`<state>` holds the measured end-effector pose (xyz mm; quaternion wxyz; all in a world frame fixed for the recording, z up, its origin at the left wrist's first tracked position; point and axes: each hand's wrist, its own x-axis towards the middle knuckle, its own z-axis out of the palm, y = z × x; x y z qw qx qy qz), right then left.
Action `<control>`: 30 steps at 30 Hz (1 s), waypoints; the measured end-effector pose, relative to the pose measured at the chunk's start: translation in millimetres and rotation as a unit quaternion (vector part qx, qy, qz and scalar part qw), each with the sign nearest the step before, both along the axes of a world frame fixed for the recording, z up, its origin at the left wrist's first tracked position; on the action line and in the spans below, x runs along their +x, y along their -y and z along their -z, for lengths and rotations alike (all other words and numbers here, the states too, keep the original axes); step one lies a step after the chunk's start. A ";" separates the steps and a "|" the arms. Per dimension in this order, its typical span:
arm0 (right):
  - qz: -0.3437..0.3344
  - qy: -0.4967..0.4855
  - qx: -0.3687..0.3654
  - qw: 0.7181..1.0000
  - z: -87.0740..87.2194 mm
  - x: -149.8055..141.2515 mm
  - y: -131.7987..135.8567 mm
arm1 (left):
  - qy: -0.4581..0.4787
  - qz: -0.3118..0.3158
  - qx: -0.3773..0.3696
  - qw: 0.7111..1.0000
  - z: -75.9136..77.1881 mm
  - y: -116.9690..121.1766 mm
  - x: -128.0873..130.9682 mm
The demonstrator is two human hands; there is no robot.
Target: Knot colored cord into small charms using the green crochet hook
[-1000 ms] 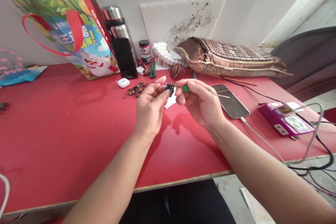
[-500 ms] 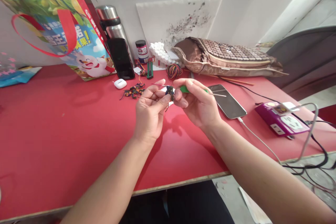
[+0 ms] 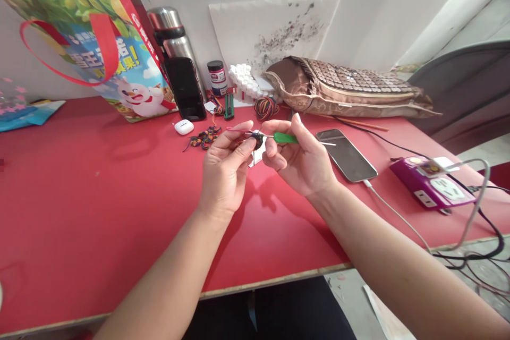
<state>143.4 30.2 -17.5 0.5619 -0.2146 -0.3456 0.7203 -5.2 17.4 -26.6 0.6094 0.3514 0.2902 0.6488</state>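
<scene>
Above the red table, my left hand pinches a small dark crocheted piece between thumb and fingers. A thin red strand runs over its index finger, and a dark thread end hangs below the piece. My right hand holds a crochet hook by its green handle, thumb raised and fingers curled round it. The hook's thin metal shaft points left and meets the piece; its tip is hidden there. Its pale rear end sticks out to the right.
Behind my hands lie a multicoloured crocheted strip, a white earbud case, a yarn bundle and a white paper. A phone charges at right, beside a purple power strip. A black phone leans against a steel flask.
The crochet hook has shifted left relative to my right hand, and my right thumb has lifted. The dark piece has turned slightly in my left fingers. The view swayed a little.
</scene>
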 end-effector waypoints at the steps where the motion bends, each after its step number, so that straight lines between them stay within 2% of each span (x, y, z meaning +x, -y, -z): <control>1: -0.004 -0.003 0.001 1.000 0.0 0.2 0.2 | 0.002 -0.004 0.001 1.000 -0.3 0.0 -0.2; 7: -0.009 0.007 -0.006 1.000 -0.3 0.3 1.1 | 0.021 -0.013 0.007 1.000 -4.2 -1.3 -1.3; 12: -0.007 -0.001 0.016 1.000 -0.8 -0.3 1.9 | 0.038 -0.009 0.007 0.999 -5.4 -1.1 -0.1; 20: -0.012 -0.003 0.030 0.999 -1.6 0.3 3.4 | 0.014 -0.020 0.010 1.000 -7.6 1.7 -0.3; 30: 0.033 0.009 0.020 0.999 -1.0 -2.0 1.5 | -0.006 -0.040 0.020 0.999 -8.3 2.3 0.2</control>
